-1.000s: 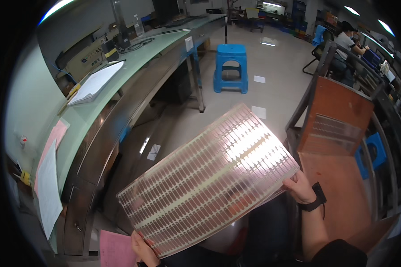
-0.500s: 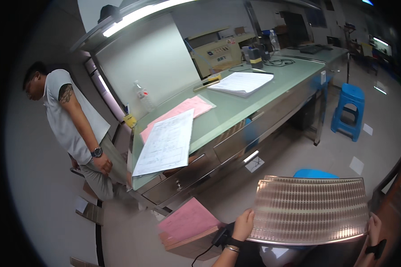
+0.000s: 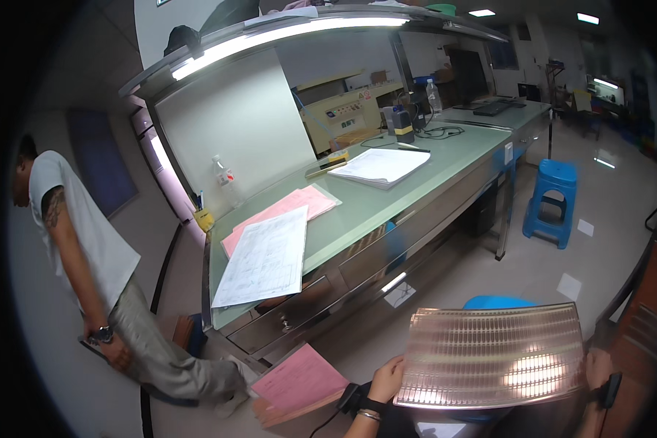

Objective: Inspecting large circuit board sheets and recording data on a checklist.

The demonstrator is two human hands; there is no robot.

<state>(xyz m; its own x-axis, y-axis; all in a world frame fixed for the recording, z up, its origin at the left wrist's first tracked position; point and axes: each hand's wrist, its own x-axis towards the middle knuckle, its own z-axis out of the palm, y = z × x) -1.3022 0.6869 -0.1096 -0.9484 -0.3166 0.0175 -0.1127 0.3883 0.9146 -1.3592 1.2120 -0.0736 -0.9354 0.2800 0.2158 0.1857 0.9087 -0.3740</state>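
Between my two hands I hold a wide copper-coloured circuit panel (image 3: 489, 358) covered in rows of small repeated cells. My left hand (image 3: 387, 379) grips its left edge, the thumb lying along the side. The right edge is in my right hand (image 3: 598, 369), whose fingers are partly hidden behind the panel. A bright reflection shows on the panel's lower right. Both wrists carry black straps, and the left one also has a metal bangle. Just beyond the panel's upper edge is a blue stool seat (image 3: 500, 301), mostly covered by it.
A glass-topped workbench (image 3: 270, 191) bears a white sheet (image 3: 263, 259), pink papers (image 3: 288, 208), a paper stack (image 3: 383, 166) and bottles. Pink paper lies on a brown stack (image 3: 299, 387) below it. A blue stool (image 3: 551, 204) stands right; another person (image 3: 95, 241) is at left.
My view has shifted, so the bench sits lower and further left. The panel has tilted, moving the reflection on it. The other person has stepped further left.
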